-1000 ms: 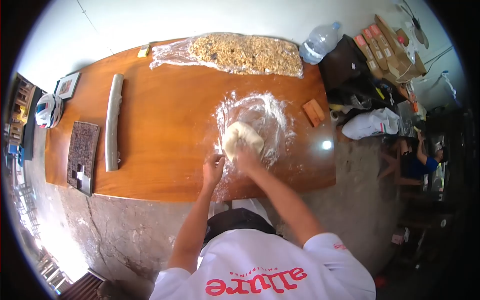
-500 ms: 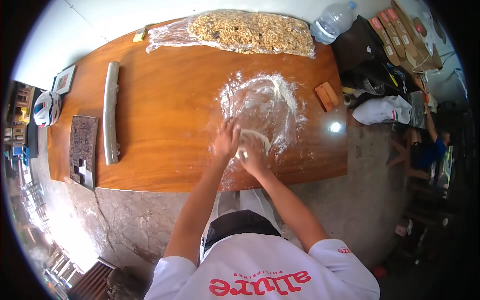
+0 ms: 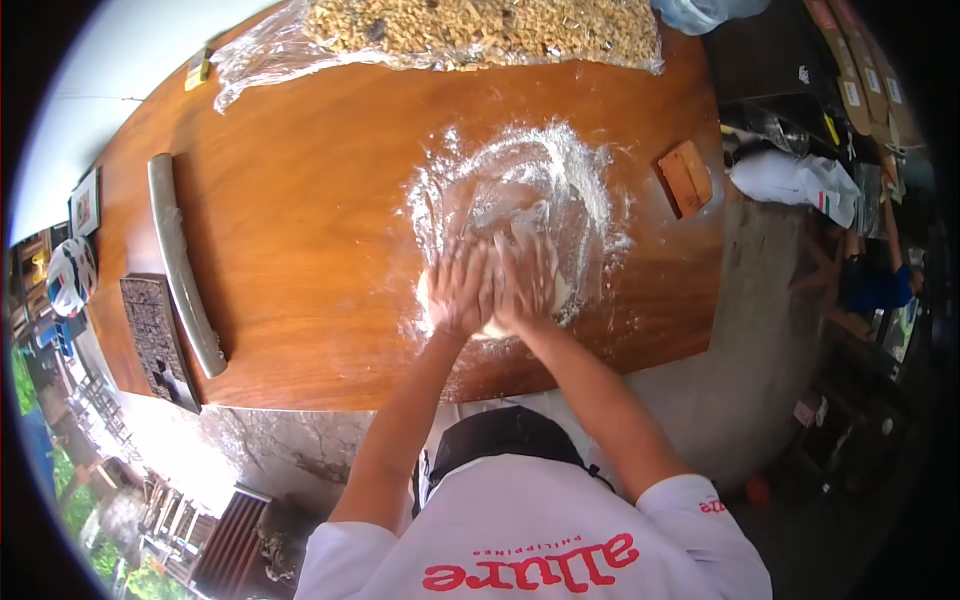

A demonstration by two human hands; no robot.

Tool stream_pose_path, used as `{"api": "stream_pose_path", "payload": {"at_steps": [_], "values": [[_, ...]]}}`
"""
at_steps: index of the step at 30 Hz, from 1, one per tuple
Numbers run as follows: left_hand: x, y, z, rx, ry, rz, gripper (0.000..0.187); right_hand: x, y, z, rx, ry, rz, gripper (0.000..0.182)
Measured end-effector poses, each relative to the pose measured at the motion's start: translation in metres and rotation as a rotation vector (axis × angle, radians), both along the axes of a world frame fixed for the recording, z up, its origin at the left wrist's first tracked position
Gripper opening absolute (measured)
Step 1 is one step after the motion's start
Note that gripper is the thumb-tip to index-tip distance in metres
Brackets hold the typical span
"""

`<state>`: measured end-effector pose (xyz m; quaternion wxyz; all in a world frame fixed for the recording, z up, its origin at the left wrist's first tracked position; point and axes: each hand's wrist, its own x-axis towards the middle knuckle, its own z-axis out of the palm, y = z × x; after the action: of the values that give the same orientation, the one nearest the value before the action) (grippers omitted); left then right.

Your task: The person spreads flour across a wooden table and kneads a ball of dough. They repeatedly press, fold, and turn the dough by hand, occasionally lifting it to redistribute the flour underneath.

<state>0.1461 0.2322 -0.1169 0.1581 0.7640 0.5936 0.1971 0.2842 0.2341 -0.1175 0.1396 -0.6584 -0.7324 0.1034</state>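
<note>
The dough (image 3: pixel 494 329) lies on the table (image 3: pixel 320 230), its near edge showing between your wrists. Your left hand (image 3: pixel 459 287) and right hand (image 3: pixel 525 277) rest flat on the dough, fingers spread, grasping nothing. Bear down evenly through both palms to avoid thin spots. Loose flour (image 3: pixel 590 190) rings the dough's far side, usable against sticking. A brown block (image 3: pixel 685 180) lies right of the dough, well apart

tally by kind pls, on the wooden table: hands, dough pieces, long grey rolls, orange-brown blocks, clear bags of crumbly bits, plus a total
Hands (left hand, right hand): 2
Dough piece, partly covered by the hands: 1
Long grey roll: 1
Orange-brown block: 1
Clear bag of crumbly bits: 1
Total: 6
</note>
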Motion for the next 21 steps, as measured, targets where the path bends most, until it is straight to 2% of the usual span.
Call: {"api": "stream_pose_path", "payload": {"at_steps": [2,3,5,6,8,10,11,12,14,16,18,19,20,21], "values": [[0.007,0.040,0.008,0.080,0.011,0.141,0.052,-0.002,0.054,0.009,0.010,0.017,-0.004,0.044],[0.012,0.062,0.009,0.100,0.018,0.143,0.052,-0.004,0.082,0.012,0.030,0.025,-0.002,0.044],[0.022,0.088,0.018,0.060,-0.014,0.428,0.047,-0.009,0.124,0.021,0.233,0.099,-0.083,0.041],[0.023,0.087,0.023,0.085,-0.008,0.421,0.047,-0.007,0.140,0.015,0.256,0.110,-0.089,0.041],[0.027,0.082,0.025,-0.087,-0.299,0.542,0.044,0.002,0.170,0.000,0.029,0.628,-0.033,0.038],[0.029,0.054,0.017,-0.236,-0.424,0.676,0.041,0.024,0.170,0.028,-0.030,1.325,-0.161,0.037],[0.034,0.033,0.011,-0.165,-0.468,0.740,0.040,0.035,0.160,0.053,-0.064,1.274,-0.256,0.034],[0.040,0.012,0.007,-0.101,-0.509,0.803,0.039,0.050,0.146,0.060,-0.048,0.995,-0.197,0.028],[0.050,-0.013,0.010,-0.042,-0.606,0.804,0.038,0.043,0.114,0.042,-0.065,0.617,-0.153,0.029],[0.042,-0.028,0.000,0.025,-0.721,0.780,0.038,0.013,0.070,0.031,-0.054,0.354,-0.052,0.034],[0.009,-0.025,-0.030,-0.359,-0.827,0.758,0.038,-0.006,0.034,0.026,-0.063,0.304,-0.175,0.039],[0.003,-0.023,0.021,-0.206,-0.480,0.690,0.039,-0.013,0.012,0.029,0.007,0.355,-0.144,0.039],[-0.001,-0.018,0.041,-0.196,-0.492,0.693,0.039,-0.020,-0.010,0.032,0.076,0.406,-0.109,0.040],[-0.005,-0.011,0.055,-0.194,-0.607,0.609,0.039,-0.027,-0.041,0.037,0.118,0.296,-0.056,0.041]]}}
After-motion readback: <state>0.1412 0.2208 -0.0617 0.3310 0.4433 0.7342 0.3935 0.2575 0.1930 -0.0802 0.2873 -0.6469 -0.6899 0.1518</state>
